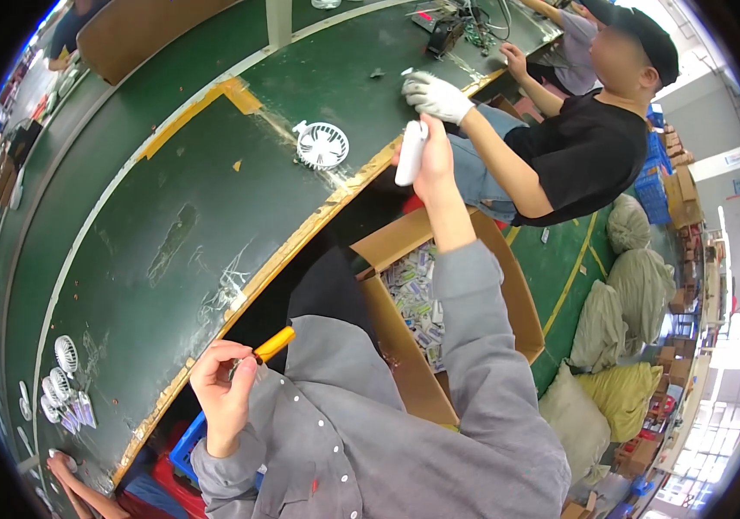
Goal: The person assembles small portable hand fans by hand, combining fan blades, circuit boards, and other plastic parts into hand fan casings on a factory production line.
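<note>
My left hand [225, 389] is closed around a slim tool with a yellow-orange handle [277, 344], just off the table's near edge; its working end is hidden in my fingers. Raised at the upper middle, my right hand [436, 164] grips a smooth white elongated piece [411, 154]. Whether that piece is a fan handle I cannot tell. Closest to it on the green table [145, 285] lies a white round fan head [322, 145] with a grille. Just beyond my right hand is a co-worker's white-gloved hand [436, 97].
An open cardboard box [521, 303] of small packaged parts stands beside my right arm. Several white handheld fans [66, 355] lie at the table's left end, near another person's hand [60, 467]. A co-worker in black [590, 147] sits at right. Sacks [638, 285] stand behind.
</note>
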Available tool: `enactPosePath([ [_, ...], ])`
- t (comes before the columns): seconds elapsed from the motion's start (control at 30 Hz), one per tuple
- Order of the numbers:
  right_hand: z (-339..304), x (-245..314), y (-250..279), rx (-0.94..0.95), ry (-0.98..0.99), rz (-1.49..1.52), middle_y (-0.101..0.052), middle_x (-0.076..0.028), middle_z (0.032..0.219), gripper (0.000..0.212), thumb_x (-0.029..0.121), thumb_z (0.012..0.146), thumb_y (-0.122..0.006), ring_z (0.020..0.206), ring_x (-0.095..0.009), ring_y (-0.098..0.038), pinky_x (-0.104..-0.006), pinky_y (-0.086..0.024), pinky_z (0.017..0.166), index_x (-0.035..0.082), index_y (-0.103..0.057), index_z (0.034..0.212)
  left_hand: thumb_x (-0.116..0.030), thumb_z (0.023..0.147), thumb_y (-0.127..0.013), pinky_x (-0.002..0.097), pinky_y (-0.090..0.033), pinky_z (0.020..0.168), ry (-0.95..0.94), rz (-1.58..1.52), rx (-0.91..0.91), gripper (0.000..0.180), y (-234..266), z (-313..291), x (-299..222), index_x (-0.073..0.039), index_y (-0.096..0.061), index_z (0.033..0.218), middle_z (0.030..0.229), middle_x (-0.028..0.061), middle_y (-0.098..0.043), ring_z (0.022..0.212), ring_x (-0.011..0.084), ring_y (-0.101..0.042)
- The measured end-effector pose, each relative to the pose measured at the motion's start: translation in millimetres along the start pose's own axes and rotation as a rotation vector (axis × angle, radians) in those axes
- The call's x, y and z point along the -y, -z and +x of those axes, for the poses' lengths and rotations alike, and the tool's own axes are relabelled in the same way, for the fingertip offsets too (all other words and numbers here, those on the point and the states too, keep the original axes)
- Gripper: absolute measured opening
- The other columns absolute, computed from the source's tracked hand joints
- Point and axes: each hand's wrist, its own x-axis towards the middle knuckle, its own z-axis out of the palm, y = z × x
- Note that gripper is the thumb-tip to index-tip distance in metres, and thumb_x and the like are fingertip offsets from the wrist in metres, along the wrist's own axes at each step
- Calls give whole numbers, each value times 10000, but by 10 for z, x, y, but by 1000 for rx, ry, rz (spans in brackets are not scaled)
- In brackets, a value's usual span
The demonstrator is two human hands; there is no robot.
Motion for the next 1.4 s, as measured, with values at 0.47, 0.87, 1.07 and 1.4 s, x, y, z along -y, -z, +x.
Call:
enactPosePath([
  [0.47,-1091,-965,1816,186,-279,-1190,-668,-154,769,361,361,910,-589,688,-300,-666,-396,-533,625,5,-638,939,28,892,-553,257,-482,788,288,-259,317,131,-106,121,-135,46,-640,988,908,83,-638,855,135,-613],
  [0.87,-2542,-1097,-266,925,-91,-424,-640,-89,840,144,144,901,-598,778,-182,-621,-321,-488,685,1,-619,904,-77,909,-644,254,-504,771,239,130,372,138,-149,111,-87,20,-623,1005,917,46,-643,848,95,-610],
  [1.07,-2503,-761,-544,1018,-432,-452,-535,-11,652,188,142,955,-530,585,-62,-475,-266,-365,516,3,-621,866,-75,904,-666,241,-515,758,464,-36,526,188,108,67,94,27,-564,1024,974,66,-624,874,103,-626],
  [1.4,-2587,-518,-652,1527,120,-844,-559,-136,702,40,34,842,-591,684,-308,-536,-421,-426,580,-3,-603,830,-142,894,-686,236,-416,558,438,-130,700,169,320,-380,157,11,-627,937,714,-12,-609,660,36,-526],
])
